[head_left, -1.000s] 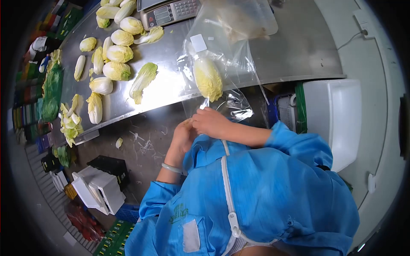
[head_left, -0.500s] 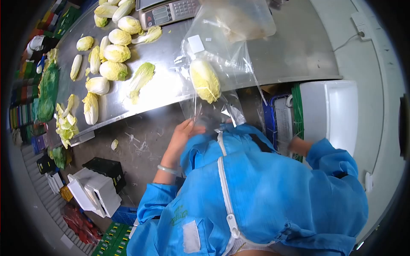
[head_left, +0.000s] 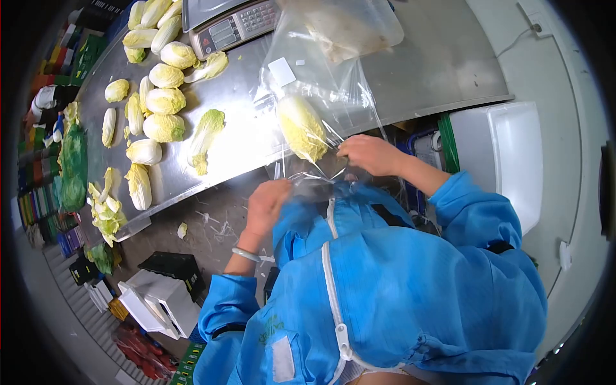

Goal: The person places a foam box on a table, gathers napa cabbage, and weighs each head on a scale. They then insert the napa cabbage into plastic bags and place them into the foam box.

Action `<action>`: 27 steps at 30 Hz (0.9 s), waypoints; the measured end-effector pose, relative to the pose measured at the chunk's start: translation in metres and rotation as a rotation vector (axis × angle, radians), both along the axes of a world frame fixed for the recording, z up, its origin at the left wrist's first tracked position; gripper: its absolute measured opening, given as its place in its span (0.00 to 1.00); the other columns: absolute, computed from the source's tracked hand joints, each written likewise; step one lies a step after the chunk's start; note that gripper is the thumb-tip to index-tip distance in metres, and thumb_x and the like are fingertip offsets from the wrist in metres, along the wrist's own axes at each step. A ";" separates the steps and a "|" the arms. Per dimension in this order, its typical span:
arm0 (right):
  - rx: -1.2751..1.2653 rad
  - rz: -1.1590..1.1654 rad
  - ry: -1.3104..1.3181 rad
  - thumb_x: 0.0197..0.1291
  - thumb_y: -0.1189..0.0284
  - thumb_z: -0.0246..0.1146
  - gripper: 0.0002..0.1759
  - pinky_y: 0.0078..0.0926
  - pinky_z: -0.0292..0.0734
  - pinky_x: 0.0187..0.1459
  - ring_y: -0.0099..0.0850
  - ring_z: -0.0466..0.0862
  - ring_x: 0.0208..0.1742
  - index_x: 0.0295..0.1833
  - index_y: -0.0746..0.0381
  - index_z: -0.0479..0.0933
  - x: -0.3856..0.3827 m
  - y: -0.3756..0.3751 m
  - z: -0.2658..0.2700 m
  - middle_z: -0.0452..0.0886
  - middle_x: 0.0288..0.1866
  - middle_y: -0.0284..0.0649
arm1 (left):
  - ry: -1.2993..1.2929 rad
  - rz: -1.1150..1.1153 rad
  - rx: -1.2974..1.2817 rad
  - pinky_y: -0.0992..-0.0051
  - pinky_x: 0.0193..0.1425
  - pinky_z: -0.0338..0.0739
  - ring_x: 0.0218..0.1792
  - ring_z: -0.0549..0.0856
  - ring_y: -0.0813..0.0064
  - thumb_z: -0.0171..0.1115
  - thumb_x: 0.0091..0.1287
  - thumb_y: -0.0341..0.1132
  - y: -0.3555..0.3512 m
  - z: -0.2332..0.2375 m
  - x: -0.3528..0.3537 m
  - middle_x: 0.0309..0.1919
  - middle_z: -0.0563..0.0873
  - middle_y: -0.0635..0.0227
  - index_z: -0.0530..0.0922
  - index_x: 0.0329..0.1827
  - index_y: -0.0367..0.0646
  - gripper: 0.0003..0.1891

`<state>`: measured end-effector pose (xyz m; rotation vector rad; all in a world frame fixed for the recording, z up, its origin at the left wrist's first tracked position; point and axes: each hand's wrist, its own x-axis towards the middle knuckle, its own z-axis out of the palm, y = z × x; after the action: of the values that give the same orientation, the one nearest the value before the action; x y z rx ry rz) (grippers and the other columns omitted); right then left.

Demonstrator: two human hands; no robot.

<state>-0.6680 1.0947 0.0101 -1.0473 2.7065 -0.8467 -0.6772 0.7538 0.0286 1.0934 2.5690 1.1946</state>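
A napa cabbage (head_left: 300, 126) lies at the table's front edge, with clear plastic around it. The clear plastic bag (head_left: 355, 86) spreads behind it, and its near edge is stretched in folds towards my body. My right hand (head_left: 372, 156) pinches the film just right of the cabbage's lower end. On the other side, my left hand (head_left: 266, 204), slightly blurred, has its fingers closed at the film's left edge, below the table's rim. A white label (head_left: 282, 72) shows by the bag's upper left.
Several napa cabbages (head_left: 165, 101) sit on the steel table (head_left: 443, 61) to the left, with loose leaves (head_left: 106, 208) at its corner. A weighing scale (head_left: 234, 29) stands at the back. A white bin (head_left: 513, 163) is at right, foam boxes (head_left: 160, 301) on the floor.
My right hand has come from low on the right to the bag beside the cabbage and taken hold of the film. The film is now pulled taut between both hands.
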 end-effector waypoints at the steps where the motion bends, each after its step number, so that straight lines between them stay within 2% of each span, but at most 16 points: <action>1: -0.198 -0.142 -0.270 0.62 0.68 0.61 0.09 0.33 0.71 0.60 0.34 0.79 0.56 0.40 0.63 0.73 -0.003 0.003 -0.001 0.82 0.51 0.40 | -0.231 0.131 0.078 0.68 0.51 0.80 0.44 0.87 0.66 0.57 0.69 0.34 -0.004 -0.002 -0.006 0.41 0.88 0.61 0.82 0.44 0.36 0.10; 3: -0.598 -0.421 -0.808 0.68 0.68 0.56 0.09 0.29 0.72 0.56 0.31 0.82 0.52 0.39 0.63 0.73 -0.012 0.011 -0.007 0.85 0.42 0.39 | -0.695 0.401 0.231 0.71 0.49 0.80 0.40 0.88 0.69 0.53 0.74 0.35 -0.008 -0.009 -0.018 0.37 0.89 0.59 0.81 0.43 0.33 0.13; 4: -0.719 -0.487 -0.789 0.71 0.67 0.52 0.12 0.25 0.74 0.46 0.27 0.84 0.41 0.39 0.64 0.73 -0.018 0.006 -0.016 0.83 0.28 0.38 | -0.823 0.481 0.354 0.75 0.39 0.80 0.31 0.86 0.76 0.48 0.77 0.40 -0.003 -0.016 -0.026 0.29 0.86 0.61 0.80 0.36 0.35 0.18; 7: -0.735 -0.787 -1.049 0.70 0.65 0.53 0.14 0.26 0.75 0.35 0.27 0.83 0.29 0.37 0.65 0.74 -0.030 -0.011 -0.043 0.81 0.24 0.39 | -1.069 0.656 0.386 0.79 0.27 0.75 0.23 0.81 0.80 0.51 0.76 0.41 0.003 -0.043 -0.042 0.22 0.82 0.66 0.78 0.31 0.39 0.18; 8: -0.804 -0.868 -1.055 0.69 0.63 0.55 0.15 0.24 0.70 0.26 0.25 0.76 0.18 0.34 0.63 0.74 -0.030 -0.021 -0.049 0.78 0.18 0.38 | -1.079 0.769 0.389 0.82 0.21 0.66 0.17 0.75 0.84 0.55 0.73 0.40 0.018 -0.038 -0.042 0.16 0.77 0.70 0.76 0.26 0.41 0.17; 11: -0.674 -0.982 -0.961 0.65 0.63 0.57 0.17 0.27 0.70 0.23 0.27 0.77 0.17 0.29 0.65 0.76 -0.029 -0.045 -0.068 0.78 0.17 0.39 | -1.024 0.836 0.176 0.80 0.20 0.63 0.16 0.72 0.84 0.56 0.70 0.37 0.028 -0.064 -0.040 0.14 0.74 0.73 0.76 0.21 0.39 0.17; 12: -0.444 -0.970 -0.853 0.63 0.64 0.58 0.18 0.29 0.70 0.21 0.29 0.78 0.16 0.26 0.67 0.76 -0.031 -0.050 -0.076 0.78 0.16 0.42 | -1.027 0.859 0.136 0.78 0.20 0.62 0.16 0.72 0.83 0.56 0.67 0.35 0.030 -0.070 -0.041 0.12 0.74 0.72 0.76 0.18 0.37 0.17; 15: -0.250 -0.986 -0.667 0.61 0.61 0.57 0.22 0.39 0.75 0.26 0.39 0.79 0.15 0.25 0.69 0.76 -0.030 -0.050 -0.073 0.76 0.14 0.46 | -0.943 0.782 -0.057 0.76 0.21 0.64 0.16 0.73 0.80 0.57 0.65 0.35 0.030 -0.076 -0.046 0.12 0.76 0.69 0.77 0.18 0.35 0.18; 16: -0.242 -1.028 -0.925 0.60 0.62 0.58 0.17 0.41 0.76 0.35 0.41 0.84 0.26 0.30 0.66 0.78 -0.033 -0.041 -0.049 0.83 0.25 0.47 | -0.940 0.775 -0.074 0.76 0.20 0.63 0.15 0.72 0.81 0.58 0.65 0.36 0.030 -0.073 -0.050 0.12 0.75 0.69 0.77 0.18 0.35 0.18; 19: -0.134 -1.001 0.056 0.58 0.65 0.60 0.12 0.43 0.74 0.47 0.41 0.83 0.46 0.41 0.62 0.78 -0.018 -0.042 -0.008 0.84 0.45 0.48 | -0.941 0.754 -0.108 0.76 0.19 0.62 0.15 0.71 0.81 0.60 0.63 0.36 0.031 -0.058 -0.059 0.13 0.75 0.70 0.76 0.16 0.36 0.18; 21: -0.101 -0.376 0.070 0.54 0.66 0.63 0.18 0.48 0.69 0.58 0.45 0.74 0.63 0.50 0.57 0.74 -0.021 -0.055 0.011 0.76 0.60 0.47 | -0.959 0.723 -0.125 0.75 0.20 0.64 0.15 0.72 0.80 0.60 0.63 0.37 0.034 -0.044 -0.062 0.12 0.75 0.69 0.76 0.15 0.35 0.19; 24: 0.143 -0.203 0.314 0.49 0.64 0.67 0.24 0.50 0.68 0.62 0.48 0.70 0.66 0.54 0.56 0.73 -0.031 -0.096 0.011 0.73 0.63 0.45 | -0.772 0.546 -0.293 0.69 0.23 0.70 0.15 0.74 0.72 0.64 0.60 0.38 0.026 -0.073 -0.063 0.12 0.75 0.66 0.79 0.25 0.35 0.13; 25: 0.149 -0.238 0.350 0.48 0.63 0.67 0.26 0.51 0.68 0.63 0.49 0.70 0.66 0.55 0.55 0.73 -0.036 -0.102 0.002 0.72 0.64 0.44 | -0.644 0.537 -0.319 0.68 0.26 0.72 0.17 0.76 0.69 0.65 0.59 0.37 0.029 -0.067 -0.067 0.15 0.78 0.64 0.79 0.31 0.36 0.11; 27: 0.171 -0.319 0.420 0.46 0.62 0.69 0.28 0.53 0.67 0.65 0.51 0.68 0.67 0.56 0.53 0.74 -0.044 -0.105 -0.016 0.69 0.67 0.43 | -0.389 0.502 -0.356 0.66 0.31 0.76 0.21 0.80 0.63 0.68 0.56 0.36 0.040 -0.044 -0.073 0.23 0.83 0.61 0.79 0.41 0.38 0.14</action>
<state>-0.7118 0.9896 -0.0063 -0.8482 3.2908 -0.4547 -0.7504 0.7938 -0.0149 0.1272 2.6517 0.8528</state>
